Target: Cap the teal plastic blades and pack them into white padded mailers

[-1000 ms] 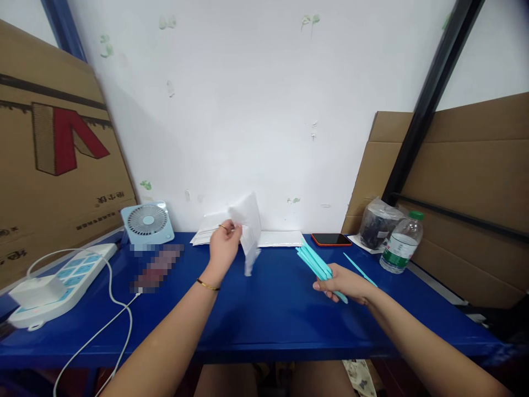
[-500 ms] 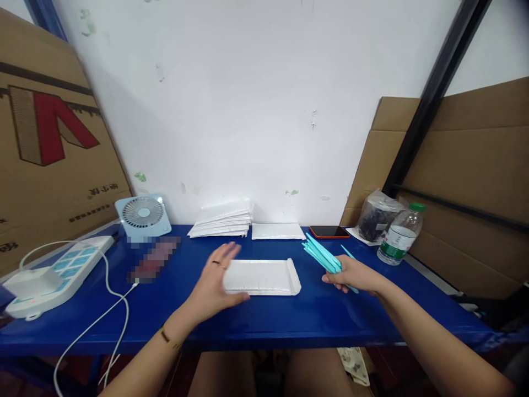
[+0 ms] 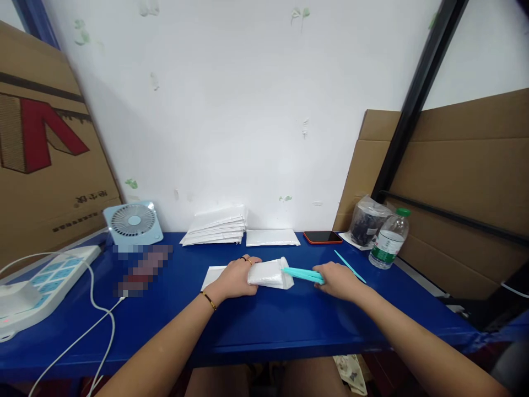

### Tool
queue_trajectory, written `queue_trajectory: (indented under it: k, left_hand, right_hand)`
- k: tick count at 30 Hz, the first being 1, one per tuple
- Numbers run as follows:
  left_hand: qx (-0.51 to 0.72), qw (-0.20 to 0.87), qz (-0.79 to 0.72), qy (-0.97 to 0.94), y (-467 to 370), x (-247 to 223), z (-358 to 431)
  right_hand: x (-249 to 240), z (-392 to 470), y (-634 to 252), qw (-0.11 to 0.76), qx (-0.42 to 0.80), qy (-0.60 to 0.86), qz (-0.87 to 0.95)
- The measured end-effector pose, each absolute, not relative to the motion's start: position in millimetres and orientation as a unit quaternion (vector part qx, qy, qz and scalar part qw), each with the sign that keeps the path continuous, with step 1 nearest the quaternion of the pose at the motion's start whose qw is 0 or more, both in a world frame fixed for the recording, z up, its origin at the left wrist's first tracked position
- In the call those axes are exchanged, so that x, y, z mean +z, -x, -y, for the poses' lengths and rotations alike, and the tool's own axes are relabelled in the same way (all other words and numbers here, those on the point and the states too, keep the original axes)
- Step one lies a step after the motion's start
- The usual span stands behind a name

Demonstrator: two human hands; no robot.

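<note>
A: What're the hands doing?
B: Left hand (image 3: 235, 275) is curled tight round a white padded envelope (image 3: 270, 274), mid-worktop (image 3: 264, 325). Right hand (image 3: 339, 281) has turquoise sticks (image 3: 303, 274) gripped, tips at the envelope's right end. Loading step, I'd guess; next push needs that mouth held open.
A: Any change?
B: Yep, half a second ago the left was spread loose, sticks clear of it.
</note>
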State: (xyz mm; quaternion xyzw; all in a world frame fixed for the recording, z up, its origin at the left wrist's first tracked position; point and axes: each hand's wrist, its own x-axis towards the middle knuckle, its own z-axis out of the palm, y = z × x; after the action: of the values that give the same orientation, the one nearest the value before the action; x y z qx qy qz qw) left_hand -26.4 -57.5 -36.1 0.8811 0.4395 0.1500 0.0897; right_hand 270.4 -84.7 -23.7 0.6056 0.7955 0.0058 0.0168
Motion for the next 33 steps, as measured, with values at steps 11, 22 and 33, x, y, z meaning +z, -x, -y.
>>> queue_trajectory:
  k: [11,22,33]
  left_hand:
    - [0.187,0.113,-0.425,-0.879,23.5,-29.8,63.3]
    - [0.145,0.066,-0.452,-0.878,-0.7,-50.6,54.1]
    - [0.127,0.098,-0.457,-0.875,4.8,-62.3,51.4]
  right_hand:
    - [-8.2,85.5,-258.1,0.059,0.14,-0.566,-0.81]
    - [-22.4,59.7,-234.9,-0.089,-0.132,-0.465,-0.871]
    - [-82.4,54.3,-219.8,-0.543,-0.466,-0.524,-0.462]
